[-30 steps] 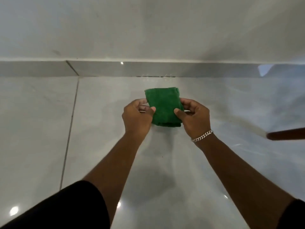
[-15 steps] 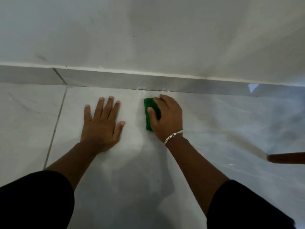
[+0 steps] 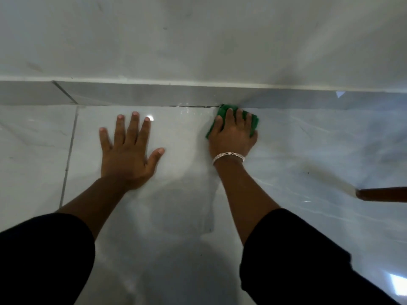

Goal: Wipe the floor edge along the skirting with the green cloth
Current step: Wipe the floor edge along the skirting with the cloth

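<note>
The folded green cloth (image 3: 224,110) lies flat on the glossy grey floor tile, its far edge touching the foot of the grey skirting (image 3: 136,95). My right hand (image 3: 234,137), with a silver bracelet at the wrist, presses down on the cloth and covers most of it; only its left edge and right corner show. My left hand (image 3: 128,155) rests flat on the floor to the left, fingers spread, holding nothing, a little short of the skirting.
A white wall (image 3: 198,36) rises above the skirting. A dark grout line (image 3: 68,155) runs down the floor left of my left hand. A brown wooden leg or handle (image 3: 383,194) juts in from the right edge. My dark-clothed knees fill the bottom corners.
Both hands held the cloth in the air; then my left hand went flat on the floor. My right hand has since pushed the cloth forward and right, up against the skirting.
</note>
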`<state>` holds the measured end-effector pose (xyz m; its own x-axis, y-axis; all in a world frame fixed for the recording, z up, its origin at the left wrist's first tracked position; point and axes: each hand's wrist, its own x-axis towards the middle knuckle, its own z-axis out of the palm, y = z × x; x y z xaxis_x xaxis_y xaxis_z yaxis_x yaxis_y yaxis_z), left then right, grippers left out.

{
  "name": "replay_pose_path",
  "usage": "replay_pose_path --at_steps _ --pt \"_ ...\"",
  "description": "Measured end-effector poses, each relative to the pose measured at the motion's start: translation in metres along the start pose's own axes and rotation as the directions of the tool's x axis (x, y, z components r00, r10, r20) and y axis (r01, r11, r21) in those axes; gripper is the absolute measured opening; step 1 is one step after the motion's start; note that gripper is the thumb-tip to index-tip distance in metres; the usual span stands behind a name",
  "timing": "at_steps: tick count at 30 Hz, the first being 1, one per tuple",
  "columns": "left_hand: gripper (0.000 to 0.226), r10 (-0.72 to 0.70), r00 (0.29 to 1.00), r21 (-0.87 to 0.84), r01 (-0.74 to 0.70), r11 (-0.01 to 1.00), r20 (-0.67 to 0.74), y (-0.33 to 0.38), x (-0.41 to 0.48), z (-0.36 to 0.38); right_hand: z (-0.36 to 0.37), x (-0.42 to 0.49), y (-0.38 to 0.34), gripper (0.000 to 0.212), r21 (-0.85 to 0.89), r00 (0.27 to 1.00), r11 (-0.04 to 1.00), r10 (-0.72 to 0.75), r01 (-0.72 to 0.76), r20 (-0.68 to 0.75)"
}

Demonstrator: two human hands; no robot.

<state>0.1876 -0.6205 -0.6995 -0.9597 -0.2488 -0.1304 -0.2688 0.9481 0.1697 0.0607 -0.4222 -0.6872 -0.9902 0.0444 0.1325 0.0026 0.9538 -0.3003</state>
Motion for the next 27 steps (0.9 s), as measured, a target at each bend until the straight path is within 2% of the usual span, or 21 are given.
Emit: replay_pose_path --at_steps 3,7,8,10,13,16,19,22,24,27 --pt "0.086 0.0 1.0 0.012 0.0 1.0 -0.01 0.002 0.0 0.001 0.002 -0.01 -0.01 0.047 -0.008 0.999 0.999 -0.042 0.042 0.009" --pt "0.088 -0.002 1.0 0.003 0.002 1.0 0.002 0.002 -0.001 -0.002 -0.008 0.008 0.02 0.045 -0.1 0.962 0.958 -0.262 0.269 0.08" --pt "0.088 -0.001 1.0 0.002 0.001 1.0 0.004 0.002 -0.001 -0.002 -0.011 0.015 0.031 0.044 -0.126 0.962 0.955 -0.257 0.267 0.091" --pt "0.089 0.001 1.0 0.007 -0.001 1.0 -0.001 0.001 0.0 -0.002 -0.014 0.025 0.044 0.044 -0.144 0.985 0.975 -0.159 0.168 0.068" --pt "0.088 0.003 1.0 0.028 -0.003 1.0 -0.008 0.001 0.0 0.001 -0.01 0.016 0.019 0.046 -0.129 0.997 0.991 -0.025 0.034 0.075" --pt "0.088 0.007 1.0 0.022 -0.006 1.0 -0.007 0.002 0.0 0.001 -0.01 0.007 0.0 0.045 -0.126 0.985 0.982 -0.128 0.142 0.115" --pt "0.089 0.019 1.0 0.016 -0.019 1.0 -0.005 -0.003 0.0 0.0 -0.02 0.021 0.027 0.04 -0.152 0.964 0.956 -0.235 0.252 0.122" --pt "0.089 0.05 0.999 0.029 -0.049 0.998 -0.011 -0.01 -0.001 0.0 -0.025 0.036 0.049 0.038 -0.141 0.991 0.983 -0.112 0.12 0.068" --pt "0.089 0.047 0.999 0.043 -0.046 0.998 -0.01 -0.012 0.0 -0.001 -0.019 0.031 0.035 0.041 -0.139 0.999 0.99 -0.028 0.034 0.045" --pt "0.089 0.047 0.999 0.042 -0.047 0.998 0.005 -0.01 0.0 -0.001 -0.012 0.012 -0.001 0.042 -0.143 0.995 0.989 -0.03 0.043 0.09"
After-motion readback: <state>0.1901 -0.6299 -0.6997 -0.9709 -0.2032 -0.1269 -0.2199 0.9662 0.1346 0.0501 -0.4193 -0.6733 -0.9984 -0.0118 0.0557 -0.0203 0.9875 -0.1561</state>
